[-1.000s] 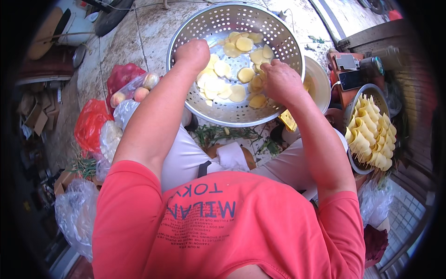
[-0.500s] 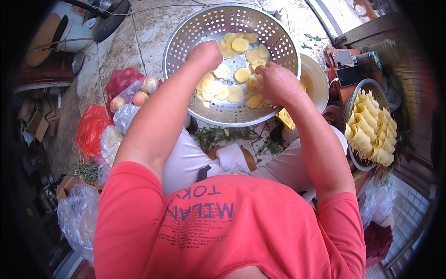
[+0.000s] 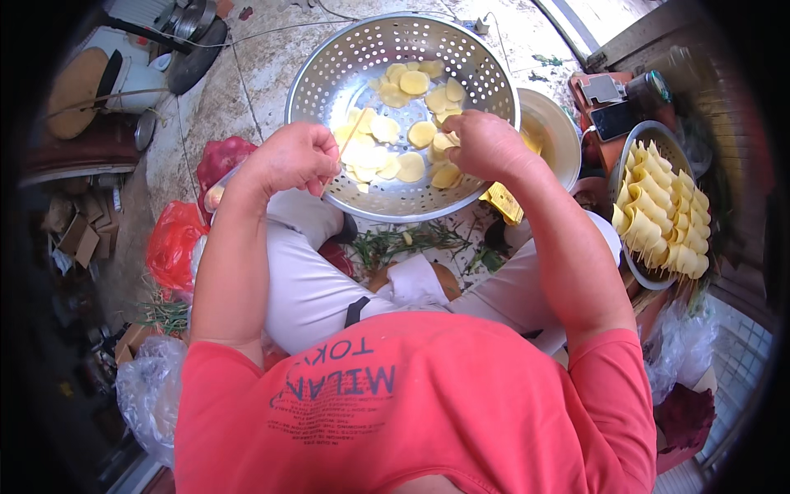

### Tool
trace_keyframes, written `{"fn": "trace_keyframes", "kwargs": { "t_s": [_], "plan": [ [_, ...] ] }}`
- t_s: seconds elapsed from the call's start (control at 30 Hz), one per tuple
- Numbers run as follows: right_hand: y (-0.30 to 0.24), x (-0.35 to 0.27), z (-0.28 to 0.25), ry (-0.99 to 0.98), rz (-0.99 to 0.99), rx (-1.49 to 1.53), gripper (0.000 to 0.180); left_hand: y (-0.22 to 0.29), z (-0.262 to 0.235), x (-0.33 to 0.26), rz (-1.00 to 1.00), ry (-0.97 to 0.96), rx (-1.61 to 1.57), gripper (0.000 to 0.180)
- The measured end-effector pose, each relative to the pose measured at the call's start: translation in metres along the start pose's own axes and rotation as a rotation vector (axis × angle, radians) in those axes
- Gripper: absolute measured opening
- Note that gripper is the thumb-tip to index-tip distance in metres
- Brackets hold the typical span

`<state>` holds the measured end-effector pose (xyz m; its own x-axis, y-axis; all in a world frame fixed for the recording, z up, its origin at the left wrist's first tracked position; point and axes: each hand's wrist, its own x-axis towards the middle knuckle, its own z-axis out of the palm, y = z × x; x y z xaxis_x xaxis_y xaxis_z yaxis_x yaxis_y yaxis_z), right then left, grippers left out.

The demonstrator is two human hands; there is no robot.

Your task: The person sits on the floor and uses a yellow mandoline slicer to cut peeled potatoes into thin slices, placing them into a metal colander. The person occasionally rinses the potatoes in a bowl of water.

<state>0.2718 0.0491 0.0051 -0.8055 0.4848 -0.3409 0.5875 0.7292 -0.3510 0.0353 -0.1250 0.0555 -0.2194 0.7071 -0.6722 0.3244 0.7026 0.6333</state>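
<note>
A large metal colander (image 3: 403, 212) holds thin, round, pale-yellow potato slices (image 3: 411, 167), some scattered and some overlapping. At its left rim my left hand (image 3: 298, 158) is closed in a pinch on a thin wooden skewer (image 3: 355, 130), which slants up over the slices. My right hand (image 3: 492, 146) reaches over the right side of the colander, fingers curled down at a potato slice (image 3: 443, 142); its fingertips are partly hidden.
To the right, a metal bowl (image 3: 640, 278) is heaped with skewered potato slices (image 3: 662, 216). A pale basin (image 3: 564, 136) stands beside the colander. A phone (image 3: 613, 121) and jar (image 3: 650, 89) lie beyond. Red bags (image 3: 175, 247) sit at left; green trimmings (image 3: 411, 239) litter the floor.
My left hand has drawn back from over the colander toward its left rim, and the skewer now shows in it. My right hand has stayed over the right-side slices.
</note>
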Motion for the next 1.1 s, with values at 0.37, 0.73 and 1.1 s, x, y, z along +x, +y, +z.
{"fn": "trace_keyframes", "kwargs": {
  "t_s": [0.37, 0.73, 1.1],
  "plan": [
    [0.031, -0.029, -0.027, 0.335, 0.070, 0.367, 0.036, 0.035, 0.103, 0.045, 0.088, 0.027, -0.792, 0.014],
    [0.082, -0.054, -0.058, 0.588, 0.106, 0.443, 0.036, 0.098, 0.149, 0.094, 0.115, 0.041, -0.724, 0.018],
    [0.124, -0.041, -0.036, 0.170, 0.296, 0.109, 0.033, 0.048, 0.086, 0.063, 0.098, -0.032, -0.428, 0.020]
  ]
}}
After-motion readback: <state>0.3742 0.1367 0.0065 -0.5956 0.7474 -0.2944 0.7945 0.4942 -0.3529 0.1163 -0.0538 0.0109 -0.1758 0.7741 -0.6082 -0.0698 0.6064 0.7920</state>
